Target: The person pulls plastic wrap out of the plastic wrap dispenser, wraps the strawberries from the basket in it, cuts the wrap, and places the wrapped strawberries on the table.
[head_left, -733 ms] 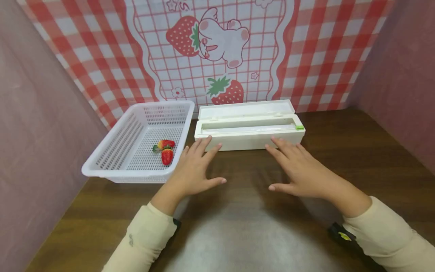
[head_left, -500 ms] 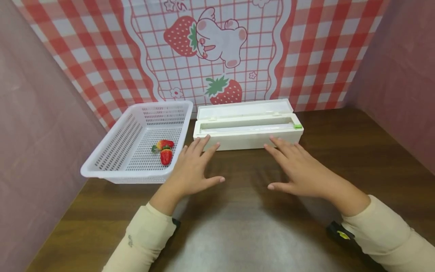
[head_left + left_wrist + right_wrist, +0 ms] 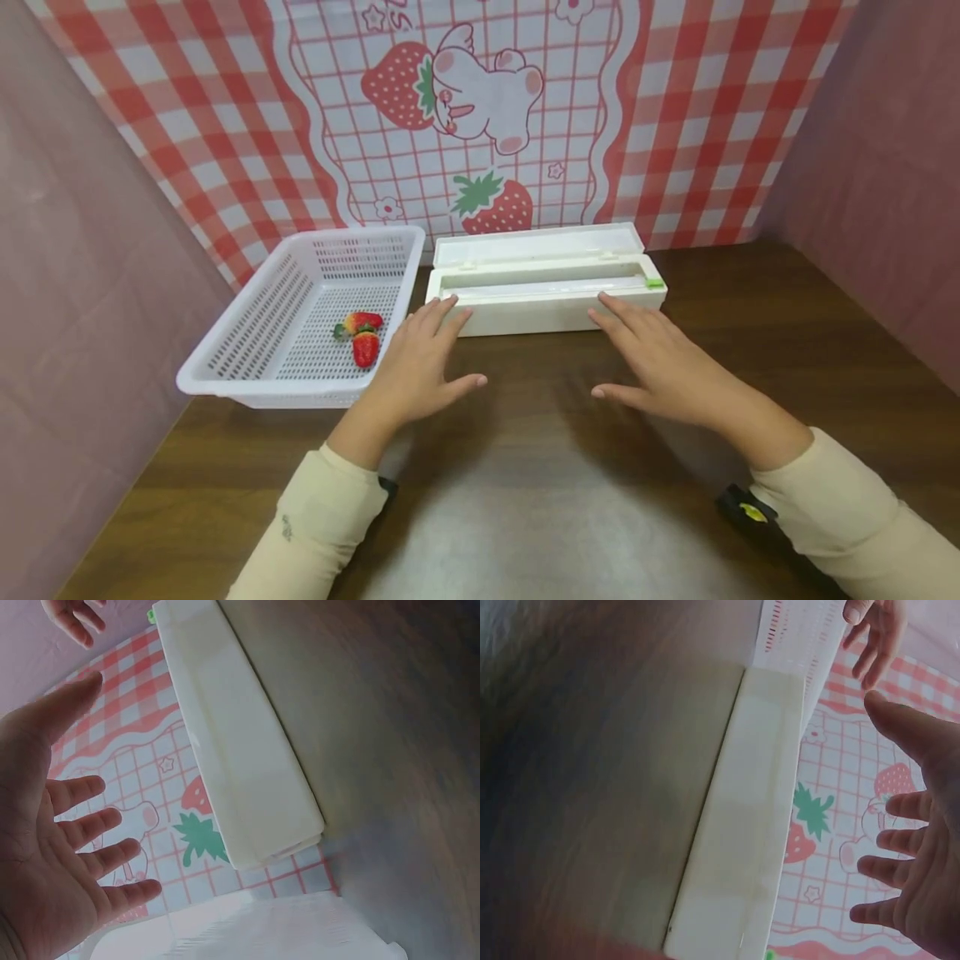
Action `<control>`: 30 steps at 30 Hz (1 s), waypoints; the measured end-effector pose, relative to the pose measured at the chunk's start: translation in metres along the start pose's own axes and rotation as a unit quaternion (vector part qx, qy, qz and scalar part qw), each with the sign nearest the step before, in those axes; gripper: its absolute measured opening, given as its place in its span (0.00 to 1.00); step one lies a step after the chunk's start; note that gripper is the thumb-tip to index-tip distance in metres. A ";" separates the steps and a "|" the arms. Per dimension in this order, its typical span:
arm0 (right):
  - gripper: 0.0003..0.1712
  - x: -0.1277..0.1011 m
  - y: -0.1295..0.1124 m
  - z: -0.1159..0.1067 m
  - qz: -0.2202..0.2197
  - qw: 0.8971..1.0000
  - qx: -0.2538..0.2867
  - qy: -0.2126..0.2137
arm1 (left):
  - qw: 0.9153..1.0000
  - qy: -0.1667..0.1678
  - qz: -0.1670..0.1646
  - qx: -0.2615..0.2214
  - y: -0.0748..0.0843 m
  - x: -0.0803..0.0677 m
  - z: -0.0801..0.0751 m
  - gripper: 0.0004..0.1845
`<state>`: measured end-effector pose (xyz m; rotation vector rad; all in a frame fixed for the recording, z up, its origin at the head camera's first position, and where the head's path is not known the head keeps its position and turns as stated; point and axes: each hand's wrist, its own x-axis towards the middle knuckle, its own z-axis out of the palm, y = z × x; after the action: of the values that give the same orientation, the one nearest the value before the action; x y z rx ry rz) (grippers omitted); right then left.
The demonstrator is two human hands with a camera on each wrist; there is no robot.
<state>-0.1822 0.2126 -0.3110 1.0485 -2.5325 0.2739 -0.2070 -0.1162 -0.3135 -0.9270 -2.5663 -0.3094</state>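
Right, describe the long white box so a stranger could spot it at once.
On the left of the wooden table is a slotted white basket holding two strawberries. Just right of it, before the checked cloth, sits the long white box, its lid open. Unlike the basket, it is solid-sided, with a green tab near its right end.

Left grip (image 3: 416,358) covers the near right corner of the basket (image 3: 270,387), and both sleeves (image 3: 318,504) run out of the head view. Mark (image 3: 287,528) on the left one's too smudgy to read. White thing (image 3: 547,288) in the box (image 3: 532,318) is partly sunk out of sight, can't tell what it is. Left wrist cam crops the basket, right one clips the green tab (image 3: 655,283), surface (image 3: 607,787) is blurry in both.
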 end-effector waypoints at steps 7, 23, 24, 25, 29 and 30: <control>0.46 0.003 0.019 0.009 -0.017 0.999 0.036 0.037 | 1.000 0.022 -0.008 -0.012 -0.002 0.011 0.003 0.37; 0.27 0.025 0.075 0.017 0.047 0.996 0.053 0.060 | 0.992 0.057 -0.090 -0.062 -0.020 0.062 0.023 0.21; 0.26 0.027 0.079 0.016 0.054 0.995 0.053 0.058 | 0.992 0.044 -0.096 -0.062 -0.021 0.065 0.022 0.22; 0.25 0.029 0.082 0.015 0.063 0.995 0.052 0.054 | 0.992 0.028 -0.103 -0.064 -0.023 0.069 0.022 0.22; 0.19 0.038 0.093 0.008 0.100 0.994 0.043 0.024 | 0.985 -0.037 -0.148 -0.075 -0.029 0.082 0.018 0.25; 0.18 0.039 0.095 0.006 0.110 0.993 0.038 0.013 | 0.982 -0.048 -0.164 -0.078 -0.031 0.085 0.018 0.25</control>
<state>-0.2772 0.2524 -0.3033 0.7865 -2.6327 0.4453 -0.2919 -0.0857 -0.2946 -0.5753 -2.8157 -0.5786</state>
